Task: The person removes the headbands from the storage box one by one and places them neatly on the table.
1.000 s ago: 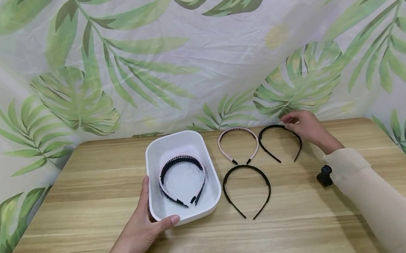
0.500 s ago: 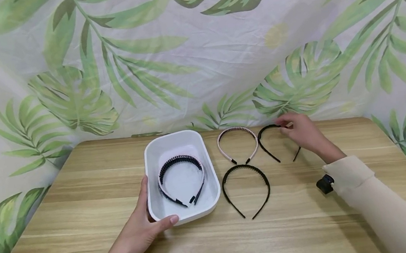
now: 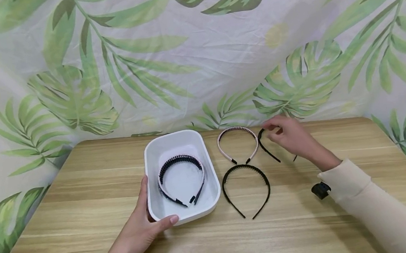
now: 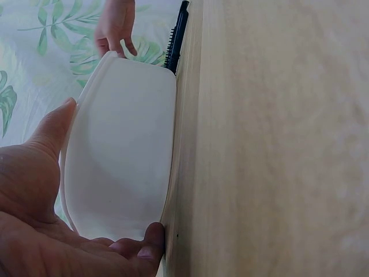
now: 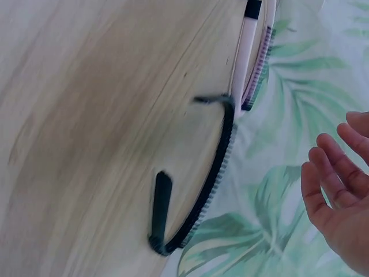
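My left hand [image 3: 140,233] grips the near left corner of a white plastic tub [image 3: 173,143], thumb on the near rim and fingers along its side. In the left wrist view the tub's outer wall [image 4: 121,138] sits between thumb and fingers. Inside the tub lie overlapping headbands [image 3: 180,158], pink and black, with teeth. My right hand [image 3: 290,136] hovers over a black toothed headband [image 3: 269,151], hiding its top and right side in the head view. The right wrist view shows that hand [image 5: 346,202] apart from the black headband [image 5: 219,161], fingers loosely bent, holding nothing.
A pink headband [image 3: 237,128] lies right of the tub, with another black headband [image 3: 244,166] in front of it. These rest on a wooden table [image 3: 239,247]. A leaf-patterned cloth [image 3: 195,60] hangs behind the table's back edge. A small black device [image 3: 321,190] is by the right cuff.
My right hand has moved left along the top of the far-right black headband, now covering more of it. My left hand and the tub have stayed in place.
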Demonstrator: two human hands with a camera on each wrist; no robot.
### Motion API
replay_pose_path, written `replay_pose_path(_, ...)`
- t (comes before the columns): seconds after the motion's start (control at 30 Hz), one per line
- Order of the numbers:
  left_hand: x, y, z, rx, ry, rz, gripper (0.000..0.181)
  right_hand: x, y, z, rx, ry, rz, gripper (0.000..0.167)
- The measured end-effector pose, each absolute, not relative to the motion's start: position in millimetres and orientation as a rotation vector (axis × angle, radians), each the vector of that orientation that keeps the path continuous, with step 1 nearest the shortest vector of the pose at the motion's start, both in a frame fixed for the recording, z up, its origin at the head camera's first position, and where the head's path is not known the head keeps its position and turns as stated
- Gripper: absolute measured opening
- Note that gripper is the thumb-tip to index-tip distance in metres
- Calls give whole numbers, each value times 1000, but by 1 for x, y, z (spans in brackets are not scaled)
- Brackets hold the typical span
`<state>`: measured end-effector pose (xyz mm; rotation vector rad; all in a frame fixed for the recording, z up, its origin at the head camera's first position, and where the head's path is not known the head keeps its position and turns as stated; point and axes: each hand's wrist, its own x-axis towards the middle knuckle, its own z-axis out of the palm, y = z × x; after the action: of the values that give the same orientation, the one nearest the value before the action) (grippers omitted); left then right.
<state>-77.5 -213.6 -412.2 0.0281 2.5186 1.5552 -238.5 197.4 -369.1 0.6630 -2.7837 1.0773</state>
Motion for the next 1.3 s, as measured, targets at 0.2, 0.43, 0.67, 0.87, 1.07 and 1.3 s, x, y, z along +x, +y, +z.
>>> replay_pose_path(0.2,-78,-214,-414,32,2509,1568,135,-233,185,-372,737,-2750,1062,24)
replay_pose_path(0.43,-77,-214,-414,27,2502,1571,136,-226,170,-369,805,-2726,1075,26)
replay_pose_path(0.67,-77,-213,-413,20,2516,1555,136,-223,154,-367,863,-2718,1052,28)
replay_pose_path(0.87,-78,-213,-413,27,2510,1574,135,-222,137,-366,922,-2685,1105,27)
replay_pose_path(1.07,-78,-214,-413,21,2516,1562,136,-223,113,-365,993,-2649,1157,27)
replay_pose_path(1.3,-78,-214,-414,30,2517,1565,135,-222,89,-361,1048,-2638,1154,29)
